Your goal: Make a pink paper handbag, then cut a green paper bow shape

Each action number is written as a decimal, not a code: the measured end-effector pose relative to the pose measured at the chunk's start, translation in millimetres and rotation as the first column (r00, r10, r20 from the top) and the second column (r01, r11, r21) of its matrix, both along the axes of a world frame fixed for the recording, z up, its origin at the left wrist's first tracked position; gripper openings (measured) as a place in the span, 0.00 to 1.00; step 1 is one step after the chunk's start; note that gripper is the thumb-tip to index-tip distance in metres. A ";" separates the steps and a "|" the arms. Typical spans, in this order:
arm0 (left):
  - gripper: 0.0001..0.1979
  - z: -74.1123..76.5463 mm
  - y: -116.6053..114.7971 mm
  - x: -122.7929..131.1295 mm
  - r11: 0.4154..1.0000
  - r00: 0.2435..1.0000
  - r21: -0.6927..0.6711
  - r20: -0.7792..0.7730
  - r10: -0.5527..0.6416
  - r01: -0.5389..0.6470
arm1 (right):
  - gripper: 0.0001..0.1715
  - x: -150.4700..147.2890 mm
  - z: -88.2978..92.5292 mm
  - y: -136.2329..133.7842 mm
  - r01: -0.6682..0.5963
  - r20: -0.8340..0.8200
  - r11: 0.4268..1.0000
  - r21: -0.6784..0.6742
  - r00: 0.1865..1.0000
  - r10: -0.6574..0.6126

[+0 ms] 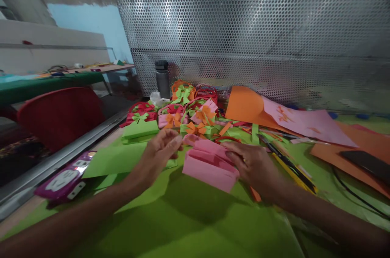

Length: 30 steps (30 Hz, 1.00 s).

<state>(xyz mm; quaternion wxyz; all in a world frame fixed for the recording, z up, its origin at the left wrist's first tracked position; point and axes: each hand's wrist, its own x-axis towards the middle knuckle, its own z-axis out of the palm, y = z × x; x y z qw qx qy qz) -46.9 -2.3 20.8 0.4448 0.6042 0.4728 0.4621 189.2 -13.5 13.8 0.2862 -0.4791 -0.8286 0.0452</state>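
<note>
Green sheeting (183,225) lay nearest, running off the bottom edge, shadowed and partly covered by the person's forearms (97,207), themselves cut off by the frame. Above it, between the hands, hung a small pink paper bag (210,166). The right hand (257,164) gripped its right end, thumb in front, the other fingers mostly hidden. The left hand (161,148) had thumb and forefinger close together beside a pink strip (191,139); whether they pinched it could not be told.

The pink bag's mouth gaped upward, showing darker pink folds within, its bottom out of sight. Behind crowded finished-looking bags with bows, among them an orange bag (190,94) and a red bag (148,115), overlapping, their insides hidden. A grey bottle (162,81) was lidded, its contents concealed. The purple object (65,178) at left was blurred; a dark, flat device (367,164) ran off at right.
</note>
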 end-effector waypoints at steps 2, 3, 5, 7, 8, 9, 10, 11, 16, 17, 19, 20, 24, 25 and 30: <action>0.15 10.3 0.7 -3.3 0.991 0.997 0.124 -0.057 0.051 -0.044 | 0.11 -1.6 6.0 0.1 0.007 -0.022 0.996 -0.086 1.000 -0.008; 0.15 15.5 0.7 -3.7 0.983 0.990 0.182 -0.133 0.052 -0.028 | 0.11 -2.4 8.5 -0.2 0.006 -0.013 0.993 -0.121 1.000 -0.008; 0.13 23.6 0.8 -2.0 0.957 0.947 0.275 -0.322 0.004 0.089 | 0.11 -3.7 12.1 -1.4 0.005 0.013 0.987 -0.161 1.000 -0.003; 0.11 27.5 2.4 2.5 0.897 0.875 0.371 -0.483 -0.036 0.242 | 0.12 -4.4 14.5 -3.1 0.006 0.030 0.985 -0.172 1.000 -0.001; 0.10 28.0 4.1 5.3 0.860 0.837 0.409 -0.546 -0.039 0.306 | 0.13 -4.5 15.6 -4.1 0.006 0.031 0.985 -0.170 1.000 -0.001; 0.10 27.8 6.3 8.1 0.827 0.801 0.433 -0.597 -0.035 0.358 | 0.13 -4.5 16.8 -5.0 0.008 0.031 0.985 -0.171 1.000 -0.002; 0.09 27.1 9.0 10.9 0.805 0.764 0.434 -0.645 -0.036 0.404 | 0.13 -4.3 18.1 -5.9 0.008 0.034 0.985 -0.174 0.999 -0.002; 0.07 26.3 11.9 13.4 0.793 0.725 0.418 -0.687 -0.044 0.444 | 0.14 -4.1 19.5 -6.6 0.007 0.042 0.985 -0.174 0.999 0.001; 0.07 23.3 22.7 25.1 0.812 0.657 0.328 -0.749 -0.088 0.483 | 0.15 -1.1 23.6 -6.1 0.024 0.106 0.991 -0.128 0.994 -0.010; 0.08 23.5 23.0 27.7 0.824 0.668 0.321 -0.739 -0.091 0.467 | 0.14 -0.5 23.5 -5.1 0.038 0.111 0.993 -0.115 0.994 -0.025; 0.08 24.7 21.8 33.4 0.848 0.686 0.294 -0.719 -0.108 0.442 | 0.08 0.0 22.8 -3.3 0.051 0.112 0.996 -0.075 0.993 -0.042; 0.09 25.5 20.6 36.4 0.855 0.690 0.280 -0.714 -0.119 0.437 | 0.05 -0.1 22.4 -2.5 0.046 0.105 0.998 -0.048 0.994 -0.041; 0.13 26.6 15.6 46.3 0.860 0.681 0.242 -0.716 -0.154 0.449 | 0.06 -2.2 21.3 -3.2 -0.048 0.090 0.995 0.087 0.995 0.040; 0.14 25.9 14.8 47.8 0.859 0.680 0.234 -0.714 -0.166 0.456 | 0.04 -2.8 21.2 -4.2 -0.067 0.103 0.992 0.107 0.993 0.056; 0.14 23.3 11.7 49.9 0.850 0.708 0.185 -0.654 -0.267 0.493 | 0.12 -3.6 19.2 -9.3 -0.064 0.154 0.994 0.091 0.987 0.049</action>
